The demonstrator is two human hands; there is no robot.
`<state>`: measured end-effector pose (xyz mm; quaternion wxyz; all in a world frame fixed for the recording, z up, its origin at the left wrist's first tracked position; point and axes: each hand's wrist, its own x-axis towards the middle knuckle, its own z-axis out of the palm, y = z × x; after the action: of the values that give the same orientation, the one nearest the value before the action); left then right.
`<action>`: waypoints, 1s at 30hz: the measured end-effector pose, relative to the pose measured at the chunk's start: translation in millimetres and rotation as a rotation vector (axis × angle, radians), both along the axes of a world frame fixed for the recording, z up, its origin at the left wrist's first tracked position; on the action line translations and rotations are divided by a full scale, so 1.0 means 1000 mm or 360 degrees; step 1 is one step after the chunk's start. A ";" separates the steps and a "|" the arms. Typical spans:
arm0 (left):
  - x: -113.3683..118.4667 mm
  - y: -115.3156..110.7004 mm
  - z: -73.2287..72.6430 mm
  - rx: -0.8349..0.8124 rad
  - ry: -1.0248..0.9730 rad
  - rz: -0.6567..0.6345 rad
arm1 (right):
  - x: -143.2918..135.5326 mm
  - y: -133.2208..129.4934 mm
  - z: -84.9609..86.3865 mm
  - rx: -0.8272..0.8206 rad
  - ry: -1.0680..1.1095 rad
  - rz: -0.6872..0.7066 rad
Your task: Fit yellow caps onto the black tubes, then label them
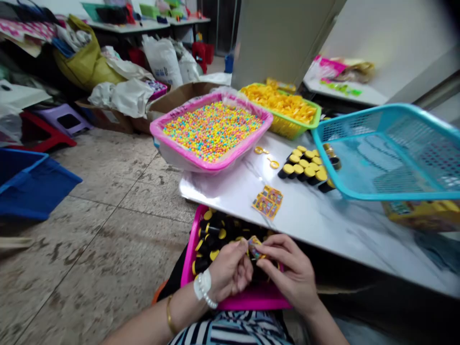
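Observation:
Both my hands meet over a pink basket [235, 303] on my lap. Between them is a small orange and purple printed sticker [254, 246], curved as if round something small; whether a container sits behind it I cannot tell. My left hand [232, 270] pinches it from the left, thumb on top and fingers curled. On the other side my right hand [287, 268] holds it between thumb and fingers. Under the hands the basket is full of small black containers with yellow caps [212, 231]. A sheet of similar stickers [268, 201] lies on the white table [230, 192].
A pink tray [212, 166] of coloured candy balls overhangs the table's left end. Behind it stands a green basket [312, 112] of yellow plastic pieces. Rows of capped black containers [305, 165], two yellow rings [274, 164] and a blue basket [395, 195] occupy the right.

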<state>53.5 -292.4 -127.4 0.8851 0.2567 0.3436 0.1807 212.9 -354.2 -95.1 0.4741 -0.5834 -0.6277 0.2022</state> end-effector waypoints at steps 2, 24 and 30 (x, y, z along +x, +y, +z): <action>0.001 0.004 0.002 0.0026 -0.0041 -0.0033 | 0.035 0.015 0.031 0.0268 -0.0348 -0.0299; 0.011 0.040 0.039 0.0695 0.0268 0.0284 | 0.037 0.076 0.016 0.0266 -0.0698 -0.0475; 0.036 0.061 0.049 0.0901 0.0192 0.0428 | 0.018 0.063 0.015 0.0396 -0.0694 -0.0498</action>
<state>89.6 -231.2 -78.3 0.7246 0.4553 0.3625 0.3689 231.3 -290.8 -80.6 0.4213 -0.6401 -0.6373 -0.0821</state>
